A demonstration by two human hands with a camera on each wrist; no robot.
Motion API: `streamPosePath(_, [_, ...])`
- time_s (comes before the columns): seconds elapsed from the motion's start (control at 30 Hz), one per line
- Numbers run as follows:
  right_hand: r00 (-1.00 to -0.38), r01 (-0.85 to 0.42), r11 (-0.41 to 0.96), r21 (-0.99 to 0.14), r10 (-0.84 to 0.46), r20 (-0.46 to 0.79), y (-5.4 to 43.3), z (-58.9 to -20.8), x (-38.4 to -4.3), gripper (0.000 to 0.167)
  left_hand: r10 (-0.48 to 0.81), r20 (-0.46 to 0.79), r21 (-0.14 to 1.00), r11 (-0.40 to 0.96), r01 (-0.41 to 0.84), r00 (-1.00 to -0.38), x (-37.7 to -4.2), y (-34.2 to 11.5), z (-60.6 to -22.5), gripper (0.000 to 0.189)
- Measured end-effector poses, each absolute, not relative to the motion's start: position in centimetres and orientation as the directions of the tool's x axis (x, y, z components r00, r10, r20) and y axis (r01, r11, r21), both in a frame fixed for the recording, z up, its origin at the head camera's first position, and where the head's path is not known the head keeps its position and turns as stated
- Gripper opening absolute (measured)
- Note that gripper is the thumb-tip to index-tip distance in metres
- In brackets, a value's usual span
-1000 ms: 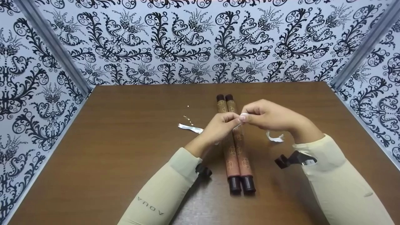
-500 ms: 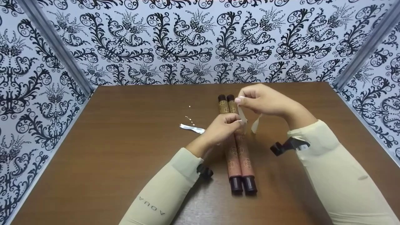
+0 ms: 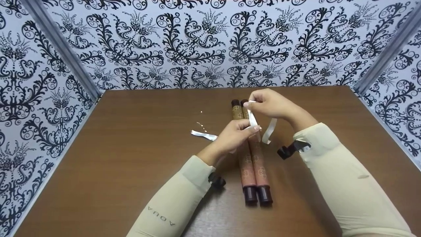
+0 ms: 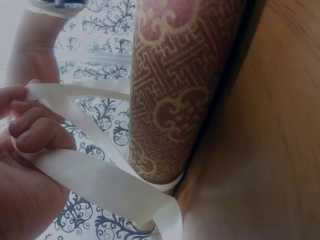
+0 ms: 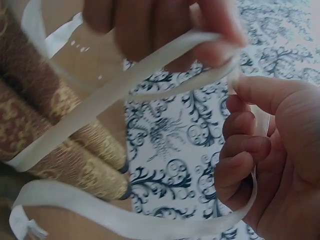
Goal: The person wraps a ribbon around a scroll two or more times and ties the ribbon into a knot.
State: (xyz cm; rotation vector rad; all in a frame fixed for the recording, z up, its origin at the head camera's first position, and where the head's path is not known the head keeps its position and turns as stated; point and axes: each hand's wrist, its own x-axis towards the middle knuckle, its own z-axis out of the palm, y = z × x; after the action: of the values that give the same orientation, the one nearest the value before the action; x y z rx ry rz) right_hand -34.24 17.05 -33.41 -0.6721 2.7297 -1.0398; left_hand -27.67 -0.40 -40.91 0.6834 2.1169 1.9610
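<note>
Two long tubes (image 3: 258,161) in maroon and gold patterned covers, with dark end caps, lie side by side on the table. A white ribbon (image 3: 252,119) passes around them, as the left wrist view shows. My left hand (image 3: 234,135) is just above the tubes and pinches the ribbon between thumb and fingers. Farther back and higher, my right hand (image 3: 273,104) pinches another stretch of the ribbon, pulled up from the left. In the right wrist view, the ribbon (image 5: 135,220) trails in a loose loop from the right hand's curled fingers. Its frayed end hangs free.
A white ribbon end (image 3: 203,135) lies on the brown table (image 3: 131,148) left of the tubes, with small white scraps (image 3: 201,125) near it. Black and white patterned walls (image 3: 210,42) enclose the back and sides.
From close beside the left hand, my right hand has moved up and away, stretching ribbon between them. The loose ribbon tail at right has lifted off the table. The left hand stays nearly still.
</note>
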Motion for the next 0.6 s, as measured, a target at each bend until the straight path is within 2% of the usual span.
streamPosePath(0.2, [-0.907, -0.334, 0.676, -0.657, -0.421, 0.028, 17.0, -35.5, -35.5, 0.023, 0.430, 0.166, 0.986, -0.045, 0.163, -0.887, -27.9, -0.4, -41.2, 0.026])
streamPosePath(0.6, [-0.899, -0.384, 0.695, -0.608, -0.432, 0.074, 16.4, -39.6, -37.7, 0.028, 0.401, 0.120, 0.991, -0.104, 0.085, -0.908, -27.9, -0.1, -41.3, 0.023])
